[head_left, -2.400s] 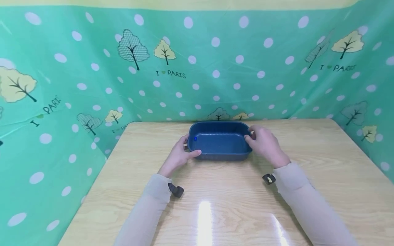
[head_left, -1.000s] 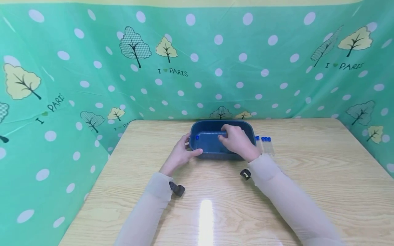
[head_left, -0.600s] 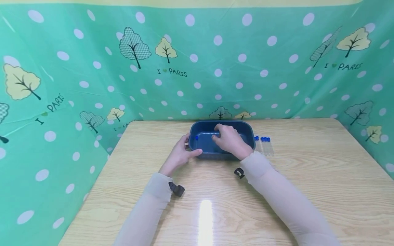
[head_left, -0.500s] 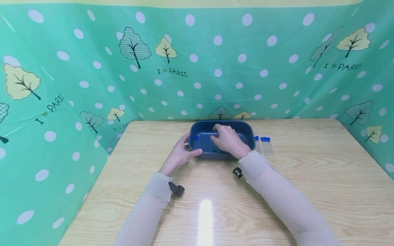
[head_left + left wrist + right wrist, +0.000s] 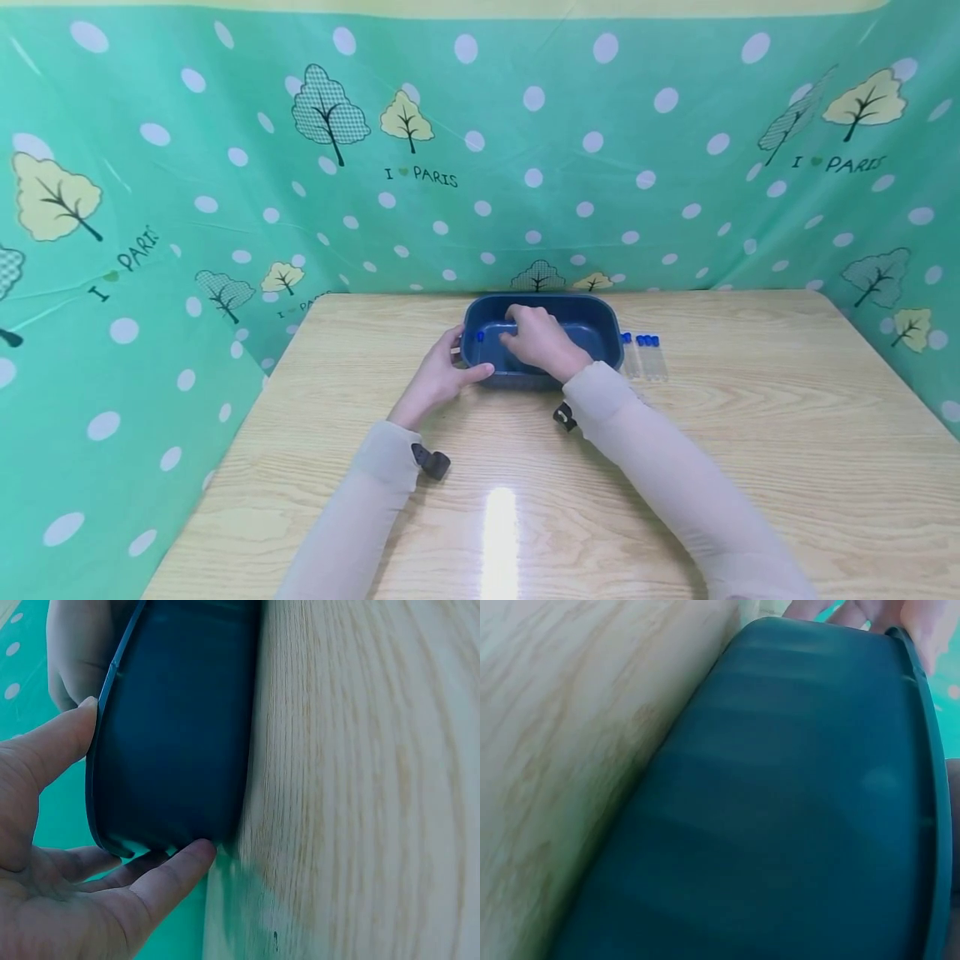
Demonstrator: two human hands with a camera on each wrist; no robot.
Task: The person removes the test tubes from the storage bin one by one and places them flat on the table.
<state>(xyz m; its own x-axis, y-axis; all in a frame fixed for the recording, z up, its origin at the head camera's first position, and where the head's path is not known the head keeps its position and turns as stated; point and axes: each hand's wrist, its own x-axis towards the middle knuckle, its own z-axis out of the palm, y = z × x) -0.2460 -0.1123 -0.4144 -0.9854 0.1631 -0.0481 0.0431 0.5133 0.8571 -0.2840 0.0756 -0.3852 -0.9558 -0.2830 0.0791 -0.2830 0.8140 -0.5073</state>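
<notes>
A dark blue oblong plastic basin (image 5: 600,312) stands at the back of the wooden table. My left hand (image 5: 437,375) holds its left end, with the thumb on the rim and the fingers against the outer side, as the left wrist view shows too. My right hand (image 5: 543,340) reaches over the front rim into the basin, thumb and index finger apart, with nothing seen between them. Just left of those fingertips, inside the basin, is a small blue cap (image 5: 481,337); whether a clear tube is joined to it cannot be made out. The basin wall hides my right fingers in the right wrist view.
Several clear tubes (image 5: 654,364) with blue caps lie on the table beside the basin's right end. A green dotted cloth (image 5: 480,233) hangs close behind the table (image 5: 420,533) and along its sides.
My right hand has gone from the basin's right end to its inside and moved left toward the blue cap. Blue-capped tubes at the right have come into sight. My left hand stays put.
</notes>
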